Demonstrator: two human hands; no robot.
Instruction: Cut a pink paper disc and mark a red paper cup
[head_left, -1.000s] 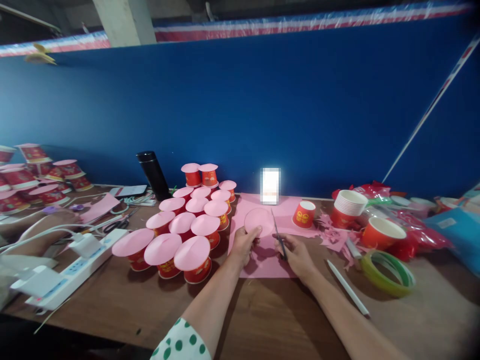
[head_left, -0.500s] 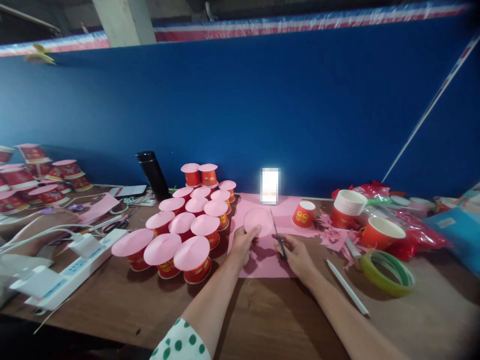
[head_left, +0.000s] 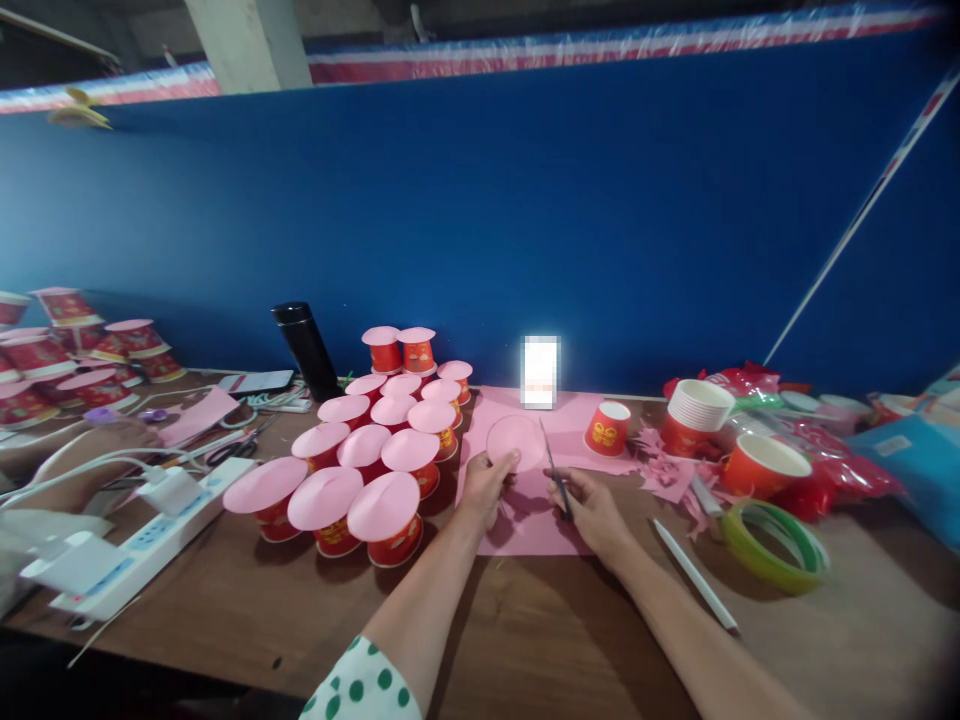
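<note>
Between finger and thumb, my left hand (head_left: 489,487) pinches a round disc of pink paper (head_left: 514,440). My right hand (head_left: 589,505) grips a pair of scissors (head_left: 553,462), blades pointing up and away from me, beside the disc's right edge. Both hands are over a large pink paper sheet (head_left: 525,540) on the table. A red paper cup (head_left: 607,428) with yellow print stands upside up just beyond my right hand. To the left stand several upturned red cups, each topped by a pink disc (head_left: 384,507).
A power strip (head_left: 154,540) with chargers and a co-worker's hand (head_left: 112,445) are at the left. A black flask (head_left: 306,350) stands behind. Rightward lie paper scraps (head_left: 675,478), stacked cups (head_left: 699,405), a white pen (head_left: 696,577) and a tape roll (head_left: 776,545). A blue partition (head_left: 480,220) rises behind.
My hands, the disc and the scissors stay almost in place, with only a tiny shift of the disc. At the left, the co-worker's hand has moved slightly.
</note>
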